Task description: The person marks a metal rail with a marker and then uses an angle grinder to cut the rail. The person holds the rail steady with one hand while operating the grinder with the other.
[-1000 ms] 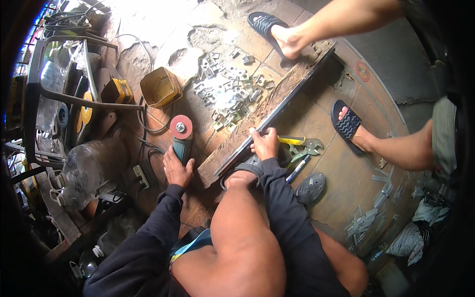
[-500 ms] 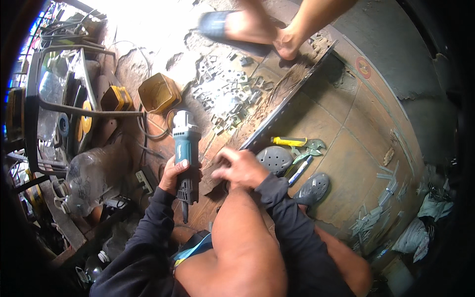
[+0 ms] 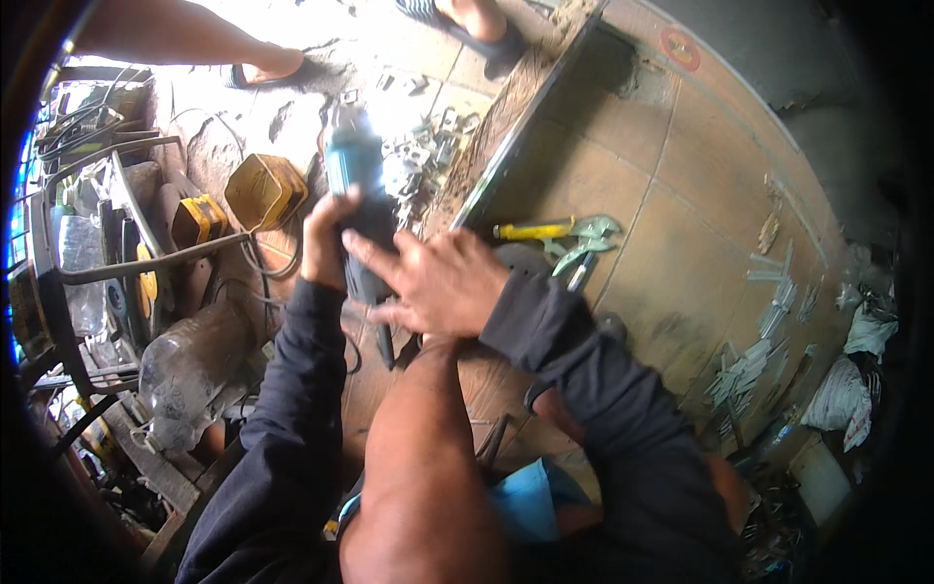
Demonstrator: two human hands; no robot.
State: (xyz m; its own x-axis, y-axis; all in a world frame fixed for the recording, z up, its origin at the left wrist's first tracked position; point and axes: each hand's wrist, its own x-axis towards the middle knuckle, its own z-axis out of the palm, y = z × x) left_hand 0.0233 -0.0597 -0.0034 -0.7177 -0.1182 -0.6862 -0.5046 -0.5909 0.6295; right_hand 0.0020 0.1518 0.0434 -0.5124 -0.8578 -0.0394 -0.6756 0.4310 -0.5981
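My left hand [image 3: 328, 238] is wrapped around a teal and black angle grinder [image 3: 352, 164], which points away from me with its head at the far end and its cord end toward me. The grinder's head is blurred and partly washed out by glare. My right hand [image 3: 443, 282] lies over the grinder's rear body from the right, fingers spread and stretched out. Its fingertips reach the dark casing; whether they press on it I cannot tell. Just past the grinder's right side lies a heap of small metal pieces [image 3: 428, 156].
A metal-edged bar [image 3: 511, 136] runs across the floor. Beyond my right hand are green-jawed pliers [image 3: 593, 230], a yellow-handled tool [image 3: 530, 232] and a marker [image 3: 582, 273]. At left are yellow containers [image 3: 265, 190], a clear jug [image 3: 190, 375] and a metal frame [image 3: 156, 261]. Another person's feet [image 3: 274, 66] are ahead.
My right hand has come left onto the grinder's rear body. The grinder has shifted away from me. The other person's legs have stepped apart toward the left, and my view has tilted.
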